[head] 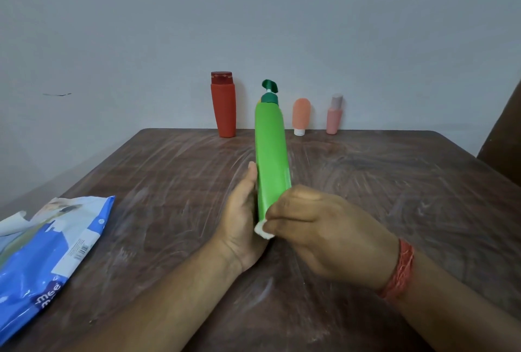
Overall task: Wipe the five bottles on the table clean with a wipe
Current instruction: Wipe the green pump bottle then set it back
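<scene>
1. At the left edge of the table [423, 182] lay the blue pack of wipes [48, 255], its flap lifted, well apart from both hands and touched by neither.
2. The left hand [242, 216] cradled the lower part of the green pump bottle [272, 154] from the left side. The thumb lay straight up along the bottle's edge, and the other fingers were hidden behind it, so how far they curled could not be told.
3. The bottle was held off the table between the two hands, tilted slightly, pump end pointing away.
4. The right hand [318, 227] was curled closed over a small white wipe [263, 230], pressing it against the bottle near its base. Only a corner of the wipe showed.
5. To do this step well, I would judge that the left hand should keep a firm hold and turn the bottle. The wipe should travel the full length up to the pump collar, so that no face is missed.
6. Behind, against the wall, stood the red bottle [224, 106], the orange tube [301, 116] and the pink bottle [334, 116], all out of reach of the hands.
</scene>
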A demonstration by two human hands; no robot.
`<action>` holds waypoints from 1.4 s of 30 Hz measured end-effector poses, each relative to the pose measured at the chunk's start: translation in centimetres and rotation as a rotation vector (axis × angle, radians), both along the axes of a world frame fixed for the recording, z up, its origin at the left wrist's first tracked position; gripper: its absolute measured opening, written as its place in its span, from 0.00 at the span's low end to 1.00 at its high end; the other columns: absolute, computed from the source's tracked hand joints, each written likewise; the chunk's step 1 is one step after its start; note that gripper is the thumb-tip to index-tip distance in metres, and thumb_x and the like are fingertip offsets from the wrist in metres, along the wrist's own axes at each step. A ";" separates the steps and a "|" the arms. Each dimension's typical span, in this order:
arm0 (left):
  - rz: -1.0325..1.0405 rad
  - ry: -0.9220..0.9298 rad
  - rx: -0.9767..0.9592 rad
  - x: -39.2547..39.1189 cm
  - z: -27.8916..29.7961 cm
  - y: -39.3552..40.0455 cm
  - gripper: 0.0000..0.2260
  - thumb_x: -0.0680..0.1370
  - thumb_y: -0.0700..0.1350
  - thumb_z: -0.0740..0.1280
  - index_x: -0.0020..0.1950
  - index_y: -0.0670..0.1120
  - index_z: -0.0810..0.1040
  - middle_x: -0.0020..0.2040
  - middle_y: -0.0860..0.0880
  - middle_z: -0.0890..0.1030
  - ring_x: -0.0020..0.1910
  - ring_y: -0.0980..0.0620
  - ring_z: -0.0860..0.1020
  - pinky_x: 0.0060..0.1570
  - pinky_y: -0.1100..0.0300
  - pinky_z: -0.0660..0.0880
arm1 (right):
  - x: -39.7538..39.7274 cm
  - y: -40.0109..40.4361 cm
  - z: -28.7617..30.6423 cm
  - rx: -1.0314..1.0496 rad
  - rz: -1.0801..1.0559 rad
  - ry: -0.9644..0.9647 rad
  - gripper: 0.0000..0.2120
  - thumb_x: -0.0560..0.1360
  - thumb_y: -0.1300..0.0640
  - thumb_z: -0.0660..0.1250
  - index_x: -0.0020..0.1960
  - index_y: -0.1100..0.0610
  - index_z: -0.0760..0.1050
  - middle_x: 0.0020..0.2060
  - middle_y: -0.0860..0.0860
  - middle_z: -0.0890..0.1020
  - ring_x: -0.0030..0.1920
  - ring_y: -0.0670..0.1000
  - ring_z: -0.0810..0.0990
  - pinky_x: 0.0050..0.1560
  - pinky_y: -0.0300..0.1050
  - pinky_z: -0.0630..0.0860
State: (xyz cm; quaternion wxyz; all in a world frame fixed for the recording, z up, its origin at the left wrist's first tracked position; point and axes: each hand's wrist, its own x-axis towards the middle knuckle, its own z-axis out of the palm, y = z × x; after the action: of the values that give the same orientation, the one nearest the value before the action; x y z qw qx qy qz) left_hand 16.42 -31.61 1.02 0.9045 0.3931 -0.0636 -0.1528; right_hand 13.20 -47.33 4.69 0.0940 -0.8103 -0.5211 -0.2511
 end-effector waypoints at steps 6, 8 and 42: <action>0.030 -0.010 0.005 -0.2 -0.2 -0.1 0.28 0.81 0.65 0.58 0.56 0.42 0.84 0.47 0.43 0.82 0.45 0.48 0.82 0.46 0.57 0.81 | 0.3 -0.6 0.2 0.098 -0.086 -0.025 0.11 0.76 0.66 0.67 0.57 0.61 0.82 0.53 0.54 0.83 0.52 0.56 0.80 0.57 0.49 0.77; 0.038 -0.016 0.006 -0.3 -0.3 0.0 0.30 0.81 0.66 0.57 0.56 0.41 0.84 0.48 0.42 0.82 0.46 0.47 0.82 0.48 0.57 0.81 | 0.1 -0.4 0.0 0.091 -0.050 -0.019 0.12 0.75 0.66 0.67 0.57 0.61 0.82 0.52 0.54 0.83 0.51 0.55 0.80 0.58 0.46 0.76; 0.080 0.052 -0.072 0.8 -0.6 1.2 0.33 0.83 0.65 0.51 0.60 0.41 0.85 0.58 0.39 0.84 0.51 0.45 0.85 0.49 0.50 0.84 | 1.4 -0.7 -1.4 0.326 -0.135 0.003 0.08 0.79 0.63 0.65 0.53 0.61 0.82 0.51 0.54 0.82 0.51 0.55 0.81 0.52 0.51 0.78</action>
State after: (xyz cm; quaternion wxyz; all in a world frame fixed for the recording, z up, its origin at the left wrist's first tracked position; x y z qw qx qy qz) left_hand 17.21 -30.45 0.40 0.9247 0.3586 -0.0296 -0.1243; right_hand 14.62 -47.99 3.28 0.2080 -0.8180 -0.4175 -0.3367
